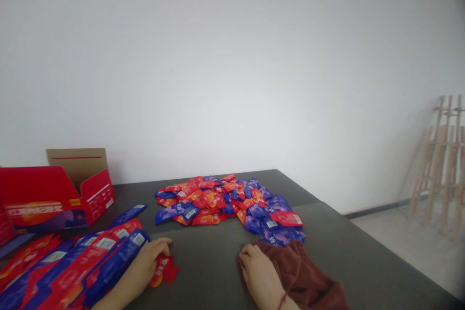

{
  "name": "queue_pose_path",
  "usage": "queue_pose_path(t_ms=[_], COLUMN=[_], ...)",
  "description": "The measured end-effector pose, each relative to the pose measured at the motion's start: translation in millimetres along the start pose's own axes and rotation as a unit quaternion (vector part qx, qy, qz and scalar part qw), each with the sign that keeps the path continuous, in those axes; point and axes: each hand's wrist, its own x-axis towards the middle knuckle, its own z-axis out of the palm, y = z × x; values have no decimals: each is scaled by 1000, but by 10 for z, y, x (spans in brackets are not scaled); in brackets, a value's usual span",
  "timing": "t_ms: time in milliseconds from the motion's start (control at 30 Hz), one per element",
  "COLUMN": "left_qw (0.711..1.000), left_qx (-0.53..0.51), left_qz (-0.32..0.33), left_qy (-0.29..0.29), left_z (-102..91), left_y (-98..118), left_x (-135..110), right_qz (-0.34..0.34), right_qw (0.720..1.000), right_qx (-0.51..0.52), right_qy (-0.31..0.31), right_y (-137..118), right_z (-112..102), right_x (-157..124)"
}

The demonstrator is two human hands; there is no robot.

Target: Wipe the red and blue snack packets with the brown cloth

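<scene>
My left hand [152,255] is at the table's near left, its fingers curled over small red packets [167,270] beside a stack of long red and blue sachets [105,252]. Under and beside my right hand [258,271] bunches a brown cloth [308,276]; the fingers are bent over its left edge, and a thin red cord circles the wrist. Beyond both hands spreads a loose pile of small red and purple-blue packets [214,198]. The undersides of my fingers are hidden.
An open red cardboard box [39,193] with a raised brown flap stands at the left. The dark table [207,271] has its far edge by a white wall [232,68]. Wooden easel-like frames [441,164] lean at the far right.
</scene>
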Motion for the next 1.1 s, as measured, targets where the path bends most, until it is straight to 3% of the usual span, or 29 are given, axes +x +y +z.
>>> queue_pose_path(t_ms=[167, 300, 467, 700, 800, 900, 1000, 1100], left_qw=[999, 997, 993, 993, 996, 998, 989, 976], left_qx=[7, 69, 89, 81, 50, -24, -74, -59], left_qz=[-23, 21, 56, 31, -11, -36, -116, -176], left_qy=[-23, -16, -46, -84, -72, -47, 53, 111], left_z=[-95, -117, -267, -548, -464, -243, 25, 199], left_y=[134, 202, 30, -177, -141, 37, 238, 257], left_x=[90, 49, -35, -36, 71, 325, 748, 1262], right_qz=[4, 6, 5, 10, 12, 17, 2, 5], right_qw=[1000, 1000, 1000, 1000, 1000, 1000, 997, 985], right_qx=[-7, -9, -1, 1, 2, -6, -16, -21], right_qy=[-1, -2, -3, -10, -14, -25, -78, -169], right_y=[-8, -27, -17, 0, -52, -109, -88, 72], right_z=[-13, -60, -56, -48, -110, -133, -105, -188], right_x=[-3, -9, -11, -7, 0, -20, -89, -134])
